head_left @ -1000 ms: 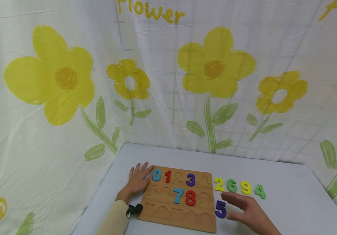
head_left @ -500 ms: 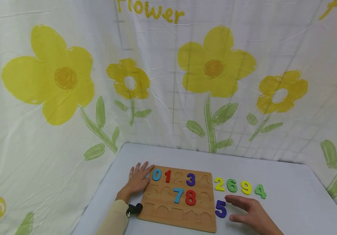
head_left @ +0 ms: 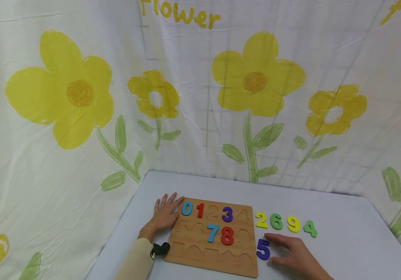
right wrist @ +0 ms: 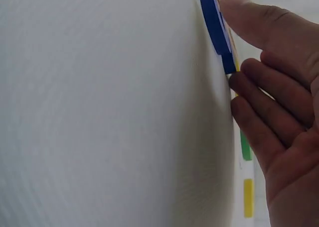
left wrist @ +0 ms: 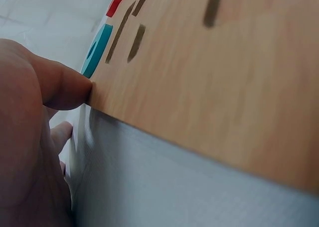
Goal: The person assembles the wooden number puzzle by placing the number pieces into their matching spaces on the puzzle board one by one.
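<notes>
A wooden number puzzle board (head_left: 193, 264) lies on the table, with blue 0, red 1, purple 3, blue 7 and red 8 on it. My left hand (head_left: 165, 216) rests at its left edge, fingers spread; in the left wrist view the thumb (left wrist: 65, 85) touches the board's edge near the blue 0 (left wrist: 97, 50). Just right of the board lies a purple number 5 (head_left: 263, 251). Close to its right side is my right hand (head_left: 296, 254), thumb and fingers parted around the piece. The right wrist view shows the 5 (right wrist: 214, 25) edge-on beside the thumb (right wrist: 264, 25).
Behind the 5, a yellow 2 (head_left: 261, 220), green 6 (head_left: 276, 221), yellow 9 (head_left: 293, 224) and green 4 (head_left: 310, 228) stand in a row on the white table (head_left: 354, 249). A flower-printed curtain (head_left: 193, 155) hangs behind the table.
My right hand drew back slightly to the right, then came left again, nearer the purple 5. The left hand and the number pieces have stayed in place.
</notes>
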{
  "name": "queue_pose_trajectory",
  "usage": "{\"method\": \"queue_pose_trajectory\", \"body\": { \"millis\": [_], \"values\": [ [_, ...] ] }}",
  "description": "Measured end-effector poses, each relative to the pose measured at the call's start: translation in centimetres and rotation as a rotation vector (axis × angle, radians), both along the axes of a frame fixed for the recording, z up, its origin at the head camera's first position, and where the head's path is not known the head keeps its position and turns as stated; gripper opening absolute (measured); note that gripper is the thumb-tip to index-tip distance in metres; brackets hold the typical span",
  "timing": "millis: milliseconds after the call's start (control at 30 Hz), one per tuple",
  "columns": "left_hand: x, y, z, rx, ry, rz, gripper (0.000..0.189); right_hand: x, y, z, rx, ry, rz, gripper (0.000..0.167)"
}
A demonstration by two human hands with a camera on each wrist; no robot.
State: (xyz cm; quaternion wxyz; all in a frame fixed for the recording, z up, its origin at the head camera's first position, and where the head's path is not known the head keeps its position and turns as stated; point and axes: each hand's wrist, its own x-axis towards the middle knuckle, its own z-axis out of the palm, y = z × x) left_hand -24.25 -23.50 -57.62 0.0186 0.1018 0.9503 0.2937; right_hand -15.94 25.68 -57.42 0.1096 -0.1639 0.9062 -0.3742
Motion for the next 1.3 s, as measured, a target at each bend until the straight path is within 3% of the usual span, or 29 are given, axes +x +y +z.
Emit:
{"method": "queue_pose_trajectory", "body": {
  "millis": [267,600,1100,1300],
  "values": [
    [0.1,-0.2,-0.5,0.06,0.026,-0.018,0.063,0.4,-1.1,0.6,0.099,0.034,-0.007,0.07],
    [-0.8,-0.6,-2.4,0.076,0.055,0.0,0.063,0.7,-2.1,0.8,0.127,0.021,-0.035,0.07],
    [-1.0,-0.7,-2.9,0.046,0.076,0.0,0.063,0.7,-2.6,0.7,0.141,0.043,-0.052,0.067],
    [-1.1,-0.7,-3.0,0.056,0.068,0.0,0.063,0.9,-2.2,0.9,0.111,0.132,-0.026,0.066]
  ]
}}
